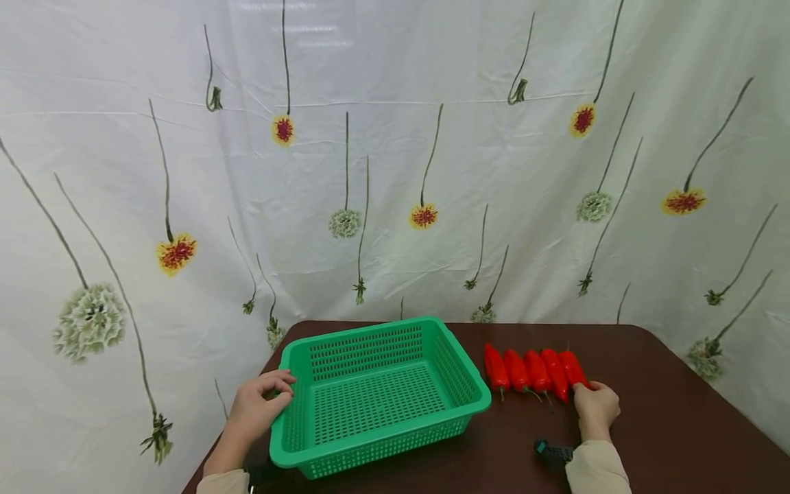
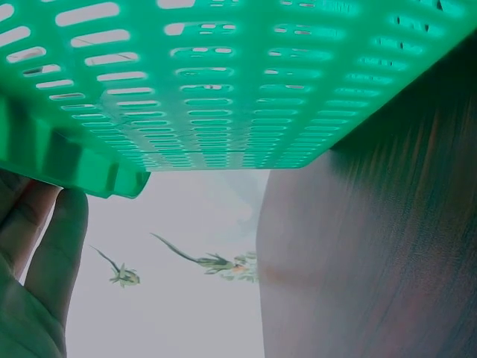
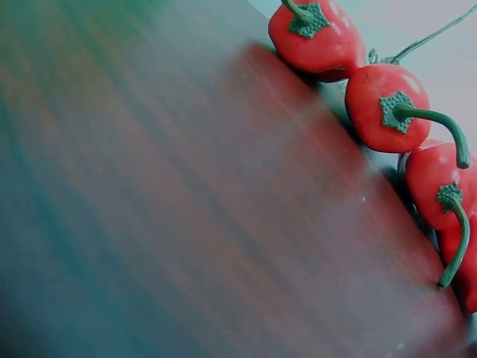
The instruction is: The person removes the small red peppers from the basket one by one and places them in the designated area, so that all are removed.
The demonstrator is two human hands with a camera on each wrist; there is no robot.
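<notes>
A green plastic basket [image 1: 379,429] with slotted walls stands on the dark table. My left hand [image 1: 256,406] holds its left rim, thumb on top; in the left wrist view the fingers [image 2: 63,246] lie under that rim. To the right of the basket, several red peppers [image 1: 516,370] lie side by side in a row, green stems toward me. My right hand [image 1: 596,406] pinches the near end of the rightmost red pepper [image 1: 572,367]. Some of the row's red peppers [image 3: 387,108] show in the right wrist view, where the right hand is out of sight.
The dark brown table [image 1: 666,412] extends to the right and in front of the peppers. A white flowered cloth [image 1: 382,261] hangs behind it. A dark strap with a small device [image 1: 549,450] sits at the right wrist.
</notes>
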